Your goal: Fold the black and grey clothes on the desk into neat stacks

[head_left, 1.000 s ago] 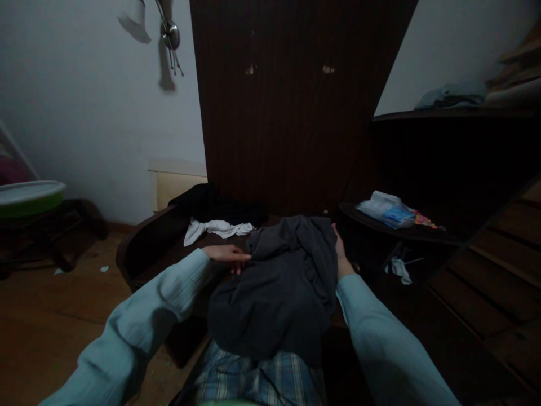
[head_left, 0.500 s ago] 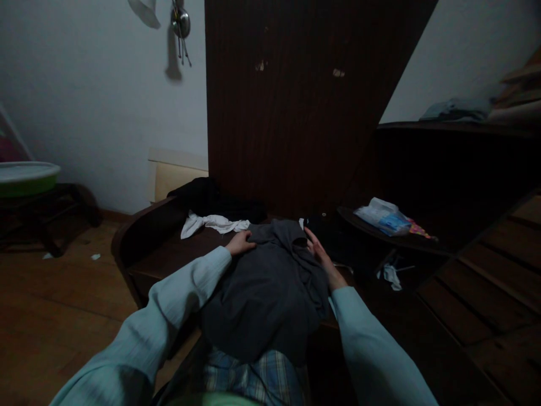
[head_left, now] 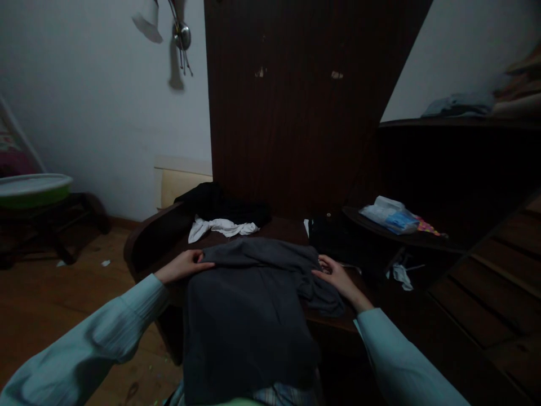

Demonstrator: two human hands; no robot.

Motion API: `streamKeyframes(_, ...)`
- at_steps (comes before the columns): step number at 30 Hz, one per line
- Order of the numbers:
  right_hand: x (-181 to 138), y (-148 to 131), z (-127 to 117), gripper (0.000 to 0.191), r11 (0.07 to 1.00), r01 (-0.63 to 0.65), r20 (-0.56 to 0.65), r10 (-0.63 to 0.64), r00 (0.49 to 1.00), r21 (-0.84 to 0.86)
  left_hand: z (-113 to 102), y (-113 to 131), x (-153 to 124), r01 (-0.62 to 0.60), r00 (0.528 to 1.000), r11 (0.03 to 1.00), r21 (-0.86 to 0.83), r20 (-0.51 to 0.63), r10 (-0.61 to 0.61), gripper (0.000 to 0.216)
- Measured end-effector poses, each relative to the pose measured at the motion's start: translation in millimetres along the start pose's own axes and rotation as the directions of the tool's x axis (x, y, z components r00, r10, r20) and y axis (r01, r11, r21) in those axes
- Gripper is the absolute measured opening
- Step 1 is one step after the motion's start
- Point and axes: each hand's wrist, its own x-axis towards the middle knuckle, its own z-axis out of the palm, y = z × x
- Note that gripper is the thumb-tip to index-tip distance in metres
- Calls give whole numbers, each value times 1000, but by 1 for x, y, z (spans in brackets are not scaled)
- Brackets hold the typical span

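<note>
A dark grey garment [head_left: 249, 316] lies spread over my lap and the front of a dark wooden bench, its far part folded over in a band. My left hand [head_left: 186, 265] pinches the garment's upper left corner between thumb and fingers. On the other side, my right hand [head_left: 336, 276] grips the cloth near its upper right corner, where the fabric bunches and hangs in creases. What kind of garment it is I cannot make out. Part of plaid cloth [head_left: 283, 395] shows beneath its near edge.
Behind the garment lie a crumpled white cloth [head_left: 224, 227] and black clothing [head_left: 207, 197] on the bench [head_left: 146, 239]. To the right, a shelf holds a plastic-wrapped packet [head_left: 391, 215]. A green basin [head_left: 36, 192] sits on a low stool at far left.
My hands have moved apart and nearer to me, stretching the grey garment wider. Its bunched top now lies flatter, and it covers more of the plaid cloth.
</note>
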Motion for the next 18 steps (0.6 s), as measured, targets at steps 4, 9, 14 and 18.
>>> streamKeyframes(4,8,-15,-17,34,983,109,-69,-120,990,-147,-25,-11,-4,47,990,995,-83,-127,-58,47)
streamKeyframes(9,42,-52,-32,29,889,236,-226,-342,912,-392,-32,-3,11,55,926,936,348,-368,82,29)
streamKeyframes(14,73,-70,-6,40,642,276,-154,-531,833,-716,-7,39,35,-100,856,767,634,-339,391,23)
streamKeyframes(18,58,-65,13,31,537,266,-30,-479,878,-801,17,55,49,-298,889,723,623,-94,448,22)
